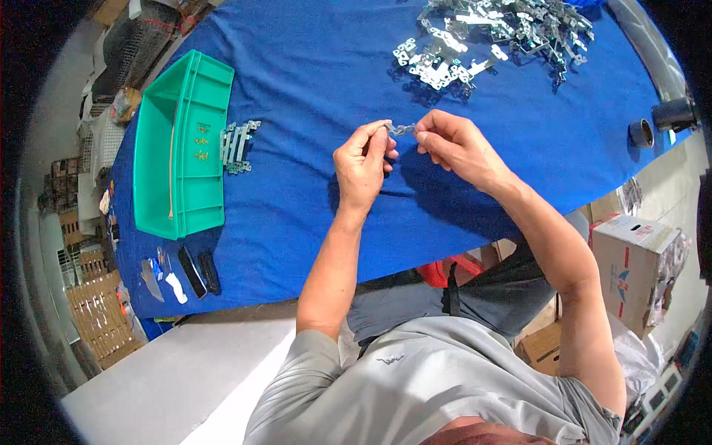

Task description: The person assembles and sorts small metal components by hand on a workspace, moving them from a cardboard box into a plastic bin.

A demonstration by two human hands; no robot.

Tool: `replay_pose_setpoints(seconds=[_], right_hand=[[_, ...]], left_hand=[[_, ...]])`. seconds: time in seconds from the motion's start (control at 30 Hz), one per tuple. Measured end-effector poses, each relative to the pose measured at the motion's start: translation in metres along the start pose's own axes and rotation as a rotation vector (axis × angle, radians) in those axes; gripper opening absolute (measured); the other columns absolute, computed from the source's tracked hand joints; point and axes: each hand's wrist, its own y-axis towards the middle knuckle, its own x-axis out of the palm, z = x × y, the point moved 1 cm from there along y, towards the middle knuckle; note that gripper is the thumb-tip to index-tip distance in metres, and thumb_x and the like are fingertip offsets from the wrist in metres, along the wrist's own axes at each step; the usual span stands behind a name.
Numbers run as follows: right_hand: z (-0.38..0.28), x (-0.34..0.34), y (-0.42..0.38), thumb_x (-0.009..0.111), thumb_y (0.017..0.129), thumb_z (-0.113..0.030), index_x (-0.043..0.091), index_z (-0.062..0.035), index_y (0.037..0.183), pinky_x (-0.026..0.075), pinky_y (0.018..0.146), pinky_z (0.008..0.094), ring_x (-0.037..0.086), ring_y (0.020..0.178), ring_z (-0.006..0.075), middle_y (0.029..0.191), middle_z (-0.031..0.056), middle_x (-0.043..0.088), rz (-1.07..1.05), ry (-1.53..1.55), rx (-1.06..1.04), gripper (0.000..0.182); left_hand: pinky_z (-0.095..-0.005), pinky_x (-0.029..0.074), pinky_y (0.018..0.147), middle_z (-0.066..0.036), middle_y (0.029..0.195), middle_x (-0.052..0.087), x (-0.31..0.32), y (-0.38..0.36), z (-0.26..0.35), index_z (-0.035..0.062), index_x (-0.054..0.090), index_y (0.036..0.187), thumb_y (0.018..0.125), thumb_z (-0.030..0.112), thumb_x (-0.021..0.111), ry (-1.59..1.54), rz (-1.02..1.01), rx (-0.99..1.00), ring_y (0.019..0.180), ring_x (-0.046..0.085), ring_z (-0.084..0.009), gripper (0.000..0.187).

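Note:
Over the blue cloth, a small metal bracket (401, 130) spans the gap between my two hands. My left hand (363, 162) pinches its left end between thumb and fingers. The right end is held in the fingertips of my right hand (454, 144). Several similar flat brackets (237, 147) lie side by side against the green bin's right side. A large heap of metal brackets (512, 33) lies at the top right, with a smaller cluster (441, 67) at its lower left.
The green bin (204, 182) stands on the blue cloth (297, 245) at the left. Dark objects (194, 271) and a white piece lie near the front-left edge. A roll of tape (641, 133) is at the far right. Cardboard boxes (634, 259) stand below the table.

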Motion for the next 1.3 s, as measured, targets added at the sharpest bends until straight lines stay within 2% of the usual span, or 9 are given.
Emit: replay_pose_setpoints(seconds=[0.37, 0.47, 0.57, 0.63, 0.73, 0.83, 0.97, 1.03, 1.3], right_hand=[[0.004, 0.0, 0.0, 0.061, 0.098, -0.02, 0.063, -0.0015, 0.101, 0.043, 0.058, 0.0279, 0.053, 0.067, 0.0084, 0.079, 0.0003, 0.061, -0.004, -0.053, -0.02, 0.019], [0.01, -0.003, 0.003, 0.061, 0.097, -0.02, 0.064, -0.0004, 0.099, 0.044, 0.057, 0.0312, 0.053, 0.065, 0.01, 0.075, 0.002, 0.062, 0.032, -0.216, -0.079, 0.02], [0.01, -0.004, 0.002, 0.061, 0.096, -0.02, 0.064, 0.0009, 0.097, 0.045, 0.057, 0.0345, 0.055, 0.063, 0.0117, 0.072, 0.0038, 0.062, 0.086, -0.35, -0.083, 0.021], [0.009, -0.004, 0.003, 0.06, 0.1, -0.019, 0.062, -0.0039, 0.1, 0.047, 0.062, 0.0246, 0.053, 0.07, 0.006, 0.083, -0.0004, 0.062, 0.037, -0.346, -0.041, 0.015], [0.007, -0.004, 0.002, 0.06, 0.097, -0.018, 0.065, -0.001, 0.103, 0.051, 0.061, 0.0289, 0.059, 0.067, 0.0117, 0.082, 0.0027, 0.064, 0.035, -0.076, 0.037, 0.018], [0.004, -0.005, 0.004, 0.06, 0.098, -0.018, 0.064, -0.0022, 0.107, 0.053, 0.064, 0.026, 0.058, 0.072, 0.0099, 0.088, 0.0026, 0.064, -0.01, 0.13, 0.063, 0.019], [0.005, -0.009, 0.006, 0.06, 0.099, -0.019, 0.064, -0.0024, 0.109, 0.054, 0.065, 0.0259, 0.057, 0.074, 0.0084, 0.088, 0.0022, 0.063, -0.051, 0.17, 0.104, 0.02], [0.009, -0.008, 0.006, 0.06, 0.1, -0.022, 0.064, -0.004, 0.107, 0.051, 0.063, 0.0243, 0.056, 0.073, 0.0075, 0.085, 0.0004, 0.061, -0.077, 0.123, 0.059, 0.019], [0.011, -0.01, 0.009, 0.059, 0.1, -0.023, 0.061, -0.0048, 0.102, 0.042, 0.057, 0.0214, 0.051, 0.071, 0.0048, 0.083, -0.0024, 0.06, 0.14, 0.059, -0.073, 0.018]], left_hand=[[-0.0207, 0.051, 0.05, -0.004, 0.083, 0.071, 0.0, 0.0, -0.003, 0.0035, 0.073, 0.112, 0.101, 0.016, 0.062, -0.024, 0.024, 0.041, 0.068, 0.066, -0.0078, 0.02], [-0.0198, 0.049, 0.055, -0.004, 0.086, 0.069, -0.001, 0.0, -0.007, 0.0035, 0.071, 0.116, 0.102, 0.015, 0.061, 0.011, -0.014, 0.068, 0.071, 0.064, -0.0078, 0.021], [-0.0215, 0.048, 0.057, -0.004, 0.086, 0.07, -0.001, 0.001, -0.004, 0.0033, 0.073, 0.114, 0.099, 0.013, 0.064, 0.198, -0.003, 0.264, 0.072, 0.063, -0.0075, 0.02], [-0.0299, 0.05, 0.061, -0.009, 0.079, 0.069, 0.001, -0.001, 0.007, 0.0019, 0.075, 0.107, 0.092, 0.008, 0.07, 0.34, 0.022, 0.374, 0.067, 0.064, -0.0149, 0.016], [-0.0258, 0.048, 0.061, -0.006, 0.083, 0.069, 0.0, 0.002, 0.002, 0.0037, 0.075, 0.111, 0.094, 0.008, 0.068, 0.355, 0.02, 0.448, 0.071, 0.062, -0.0101, 0.019], [-0.0263, 0.048, 0.063, -0.007, 0.083, 0.069, 0.001, 0.0, 0.004, 0.0035, 0.075, 0.111, 0.094, 0.007, 0.068, 0.383, 0.011, 0.461, 0.071, 0.061, -0.0114, 0.019], [-0.0273, 0.048, 0.064, -0.008, 0.082, 0.069, 0.002, -0.002, 0.01, 0.0029, 0.075, 0.109, 0.092, 0.006, 0.069, 0.39, -0.015, 0.42, 0.07, 0.062, -0.0126, 0.019], [-0.0321, 0.051, 0.063, -0.011, 0.081, 0.069, 0.004, -0.002, 0.011, 0.0008, 0.075, 0.102, 0.089, 0.004, 0.072, 0.401, -0.017, 0.488, 0.069, 0.066, -0.0211, 0.015], [-0.0311, 0.05, 0.062, -0.01, 0.08, 0.068, 0.005, -0.003, 0.009, 0.0011, 0.075, 0.102, 0.088, 0.004, 0.072, 0.369, -0.052, 0.491, 0.067, 0.063, -0.0186, 0.014]])
